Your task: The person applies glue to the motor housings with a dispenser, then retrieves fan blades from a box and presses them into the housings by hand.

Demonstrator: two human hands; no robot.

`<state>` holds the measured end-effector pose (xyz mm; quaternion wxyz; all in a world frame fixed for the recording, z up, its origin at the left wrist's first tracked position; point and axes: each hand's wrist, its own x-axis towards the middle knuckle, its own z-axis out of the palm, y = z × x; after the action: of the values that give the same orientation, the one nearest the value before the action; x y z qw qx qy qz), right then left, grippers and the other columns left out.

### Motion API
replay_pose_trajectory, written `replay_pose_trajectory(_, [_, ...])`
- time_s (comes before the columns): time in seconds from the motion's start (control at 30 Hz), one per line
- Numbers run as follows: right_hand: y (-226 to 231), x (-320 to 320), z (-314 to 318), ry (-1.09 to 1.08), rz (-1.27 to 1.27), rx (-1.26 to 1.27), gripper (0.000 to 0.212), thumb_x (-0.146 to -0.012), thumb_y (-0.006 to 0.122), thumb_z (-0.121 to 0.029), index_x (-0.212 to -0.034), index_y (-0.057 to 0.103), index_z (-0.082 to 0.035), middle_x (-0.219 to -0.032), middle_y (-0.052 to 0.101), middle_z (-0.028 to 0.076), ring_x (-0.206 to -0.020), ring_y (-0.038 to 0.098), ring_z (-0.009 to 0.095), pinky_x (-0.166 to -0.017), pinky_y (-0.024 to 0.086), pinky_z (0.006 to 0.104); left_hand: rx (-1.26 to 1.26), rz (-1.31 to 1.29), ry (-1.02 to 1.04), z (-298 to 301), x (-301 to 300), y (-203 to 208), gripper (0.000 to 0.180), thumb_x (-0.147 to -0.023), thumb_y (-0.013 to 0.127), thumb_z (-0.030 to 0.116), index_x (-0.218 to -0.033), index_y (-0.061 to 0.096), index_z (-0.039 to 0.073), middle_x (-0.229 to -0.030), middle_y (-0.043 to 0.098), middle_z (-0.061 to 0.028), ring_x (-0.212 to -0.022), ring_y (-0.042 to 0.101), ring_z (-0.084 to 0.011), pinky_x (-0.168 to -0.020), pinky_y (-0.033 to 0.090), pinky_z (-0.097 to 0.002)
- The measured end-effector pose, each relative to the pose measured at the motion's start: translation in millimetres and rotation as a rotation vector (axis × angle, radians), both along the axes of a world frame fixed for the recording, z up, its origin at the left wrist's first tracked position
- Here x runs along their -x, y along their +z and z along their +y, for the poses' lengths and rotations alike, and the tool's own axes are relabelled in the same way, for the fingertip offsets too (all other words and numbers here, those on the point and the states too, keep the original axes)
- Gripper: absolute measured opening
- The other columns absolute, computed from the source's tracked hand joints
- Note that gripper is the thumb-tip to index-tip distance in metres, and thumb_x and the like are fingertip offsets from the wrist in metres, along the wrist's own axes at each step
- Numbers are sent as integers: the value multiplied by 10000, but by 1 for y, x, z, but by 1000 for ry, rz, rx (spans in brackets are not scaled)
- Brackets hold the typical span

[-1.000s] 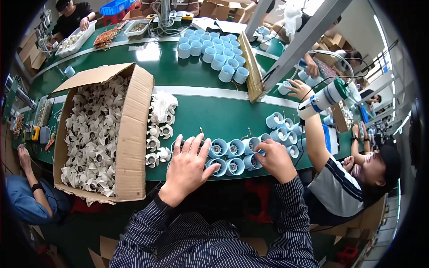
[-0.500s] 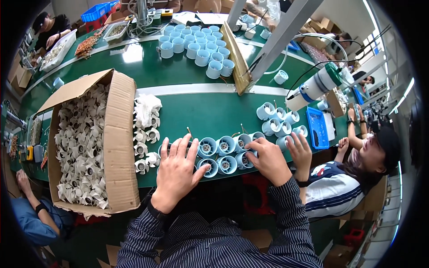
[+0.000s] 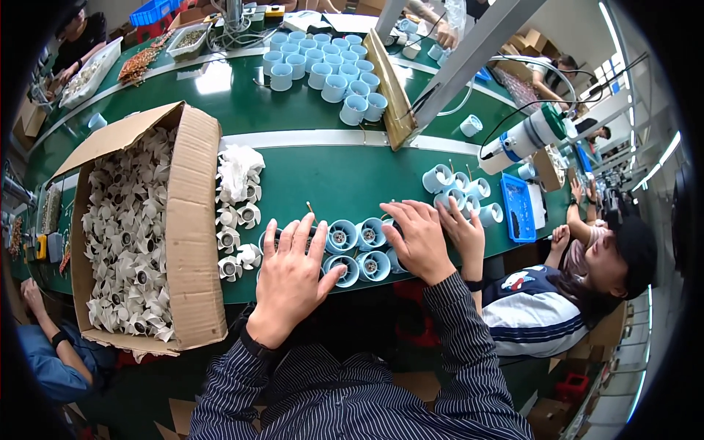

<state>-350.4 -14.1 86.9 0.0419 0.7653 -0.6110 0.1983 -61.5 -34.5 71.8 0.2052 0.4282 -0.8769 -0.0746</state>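
Two rows of light blue round housings [image 3: 373, 265] with small parts inside stand at the bench's near edge. My left hand [image 3: 293, 265] lies over the left end of the rows, fingers spread, hiding the housings under it. Over the right end is my right hand [image 3: 419, 246], its fingers stretched out and holding nothing I can see; it covers several housings. Just right of it, a co-worker's hand [image 3: 466, 236] reaches in beside another group of blue housings [image 3: 438, 178] with white tops. White fan wheels [image 3: 229, 239] lie left of my left hand.
An open cardboard box [image 3: 196, 235] full of white fan wheels stands at left. More blue housings [image 3: 334, 88] stand farther back beside a wooden board [image 3: 389, 95]. A metal post [image 3: 469, 62] rises right of it. At right are a blue tray [image 3: 518, 209] and a seated co-worker.
My right hand has shifted a little left over the housings, its fingers straighter. The co-worker's hand has moved left and lower, close beside it. My left hand has stayed in place.
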Motion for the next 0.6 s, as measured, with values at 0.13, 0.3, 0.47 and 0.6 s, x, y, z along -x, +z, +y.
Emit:
replay_pose_trajectory(0.13, [-6,-3,2,-13,4,-115,408,-1102,605,-368,-1402,711,-111,-1384,728,91,-1340,625,297,-1155,407,470,24,-7,-3,-1,2,1,777,-991,728,582,-1541,610,46,-1553,586,-176,-1456,525,-325,-1312,271,-610])
replay_pose_trajectory(0.3, [-5,-6,2,-29,5,-161,429,-1116,572,-371,-1433,690,-107,-1408,712,108,-1342,620,311,-1179,384,477,37,-4,-3,0,0,0,757,-995,723,582,-1542,619,69,-1569,575,-174,-1452,523,-326,-1310,269,-612])
replay_pose_trajectory(0.47, [5,2,1,28,1,-95,400,-1104,620,-319,-1419,679,-78,-1408,700,158,-1314,629,345,-1154,432,510,40,8,-18,4,0,-1,742,-1001,717,584,-1533,632,73,-1574,571,-174,-1448,524,-328,-1306,272,-617])
replay_pose_trajectory(0.6, [54,-2,-40,67,-115,-58,365,-1077,675,-232,-1401,667,-64,-1385,679,201,-1265,657,381,-1094,504,513,26,9,-1,2,-5,0,733,-1004,716,583,-1524,641,72,-1578,569,-176,-1446,525,-329,-1304,277,-617])
